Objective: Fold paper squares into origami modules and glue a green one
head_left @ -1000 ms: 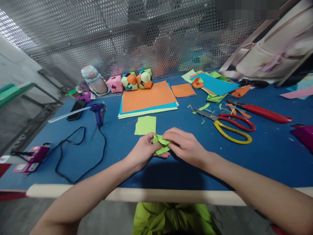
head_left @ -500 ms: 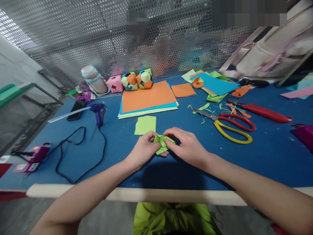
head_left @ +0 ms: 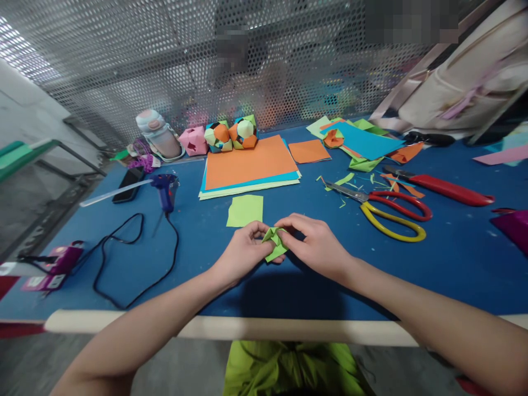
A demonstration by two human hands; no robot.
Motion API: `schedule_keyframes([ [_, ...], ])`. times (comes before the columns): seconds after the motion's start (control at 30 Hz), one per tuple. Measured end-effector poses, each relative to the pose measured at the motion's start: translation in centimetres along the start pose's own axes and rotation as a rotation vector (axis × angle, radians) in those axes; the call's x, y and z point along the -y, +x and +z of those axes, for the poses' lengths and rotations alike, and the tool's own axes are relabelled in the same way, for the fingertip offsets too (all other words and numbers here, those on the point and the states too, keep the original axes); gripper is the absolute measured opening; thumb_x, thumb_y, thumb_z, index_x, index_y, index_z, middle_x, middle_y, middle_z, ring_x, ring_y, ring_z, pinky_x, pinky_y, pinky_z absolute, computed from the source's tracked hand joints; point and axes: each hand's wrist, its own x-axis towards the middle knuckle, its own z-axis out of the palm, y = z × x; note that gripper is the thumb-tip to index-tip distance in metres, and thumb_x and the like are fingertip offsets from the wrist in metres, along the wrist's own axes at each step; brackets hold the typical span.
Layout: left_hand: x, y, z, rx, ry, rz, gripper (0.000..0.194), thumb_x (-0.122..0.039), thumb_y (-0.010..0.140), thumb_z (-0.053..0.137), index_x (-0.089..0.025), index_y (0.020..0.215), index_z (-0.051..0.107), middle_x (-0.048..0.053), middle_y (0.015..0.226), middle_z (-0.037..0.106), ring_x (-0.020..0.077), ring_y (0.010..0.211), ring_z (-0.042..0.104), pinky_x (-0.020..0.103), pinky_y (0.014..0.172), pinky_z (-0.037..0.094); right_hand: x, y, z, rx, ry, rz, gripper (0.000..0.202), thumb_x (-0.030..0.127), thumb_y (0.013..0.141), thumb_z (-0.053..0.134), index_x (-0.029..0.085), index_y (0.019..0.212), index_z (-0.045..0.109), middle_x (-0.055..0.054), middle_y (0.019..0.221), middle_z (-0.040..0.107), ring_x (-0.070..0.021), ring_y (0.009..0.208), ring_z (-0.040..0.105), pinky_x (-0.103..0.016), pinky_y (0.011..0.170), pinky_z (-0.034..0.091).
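A small folded piece of green paper [head_left: 275, 245] is pinched between both hands, just above the blue table. My left hand [head_left: 244, 248] grips its left side, thumb on top and fingers partly beneath. On the right side, my right hand [head_left: 312, 242] is closed on it, with thumb and forefinger at the folds. Fingers cover parts of the paper's edges. A flat light green paper square [head_left: 246, 211] lies just beyond my left hand. Behind it is a stack of orange, blue and pale green sheets [head_left: 251, 163].
Scissors [head_left: 371, 206] and red-handled pliers [head_left: 449, 189] lie right, near paper scraps. A glue gun [head_left: 165, 192] with a looped cord [head_left: 177, 258] and a phone [head_left: 128, 184] are left. Folded paper balls [head_left: 244, 132] and a bottle [head_left: 159, 135] stand at the back by a perforated metal panel [head_left: 289, 71].
The right flap of the green paper has been folded or turned inward, so the piece looks narrower. My right fingers have shifted slightly; everything else stays put.
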Motion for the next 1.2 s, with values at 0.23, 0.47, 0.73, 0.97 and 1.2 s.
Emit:
schedule_keyframes([
  [0.23, 0.1, 0.03, -0.12, 0.021, 0.003, 0.038, 0.013, -0.017, 0.07, 0.062, -0.014, 0.076, 0.05, -0.003, 0.062, 0.058, 0.0114, 0.053, 0.062, 0.025, 0.058, 0.051, 0.0, -0.06, 0.1, -0.041, -0.048, -0.098, 0.014, 0.011, 0.084, 0.049, 0.017, 0.083, 0.061, -0.003, 0.075, 0.062, -0.0137, 0.07, 0.058, -0.025, 0.065, 0.044],
  [0.47, 0.18, -0.14, 0.02, -0.021, 0.045, 0.035, 0.011, -0.018, 0.069, 0.063, -0.015, 0.07, 0.052, -0.006, 0.055, 0.054, 0.0086, 0.051, 0.056, 0.024, 0.056, 0.051, 0.19, -0.21, -0.02, 0.006, 0.002, -0.151, 0.014, 0.017, 0.085, 0.053, 0.016, 0.095, 0.063, -0.007, 0.085, 0.063, -0.0155, 0.079, 0.059, -0.028, 0.072, 0.046],
  [0.73, 0.42, -0.08, 0.1, -0.004, 0.056, -0.006, 0.017, -0.02, 0.067, 0.065, -0.015, 0.066, 0.049, -0.007, 0.055, 0.053, 0.0083, 0.051, 0.055, 0.023, 0.055, 0.049, -0.07, -0.03, 0.11, 0.045, 0.031, -0.094, 0.013, 0.02, 0.088, 0.052, 0.018, 0.085, 0.065, -0.004, 0.078, 0.063, -0.0134, 0.072, 0.059, -0.026, 0.067, 0.045],
  [0.97, 0.29, -0.1, -0.03, 0.015, 0.06, -0.017, 0.017, -0.023, 0.069, 0.065, -0.015, 0.068, 0.049, -0.005, 0.057, 0.056, 0.01, 0.052, 0.058, 0.027, 0.057, 0.052, 0.04, 0.09, -0.29, 0.069, 0.051, -0.075, 0.013, 0.018, 0.087, 0.051, 0.018, 0.084, 0.064, -0.003, 0.078, 0.063, -0.013, 0.072, 0.058, -0.025, 0.067, 0.044],
  [1.2, 0.35, -0.14, -0.19, 0.026, 0.094, -0.028, 0.017, -0.024, 0.071, 0.063, -0.015, 0.068, 0.05, -0.004, 0.059, 0.057, 0.011, 0.054, 0.06, 0.029, 0.059, 0.054, 0.35, 0.21, -0.45, 0.122, 0.078, 0.045, 0.014, 0.018, 0.086, 0.05, 0.019, 0.082, 0.064, -0.002, 0.079, 0.064, -0.0128, 0.073, 0.058, -0.024, 0.067, 0.043],
])
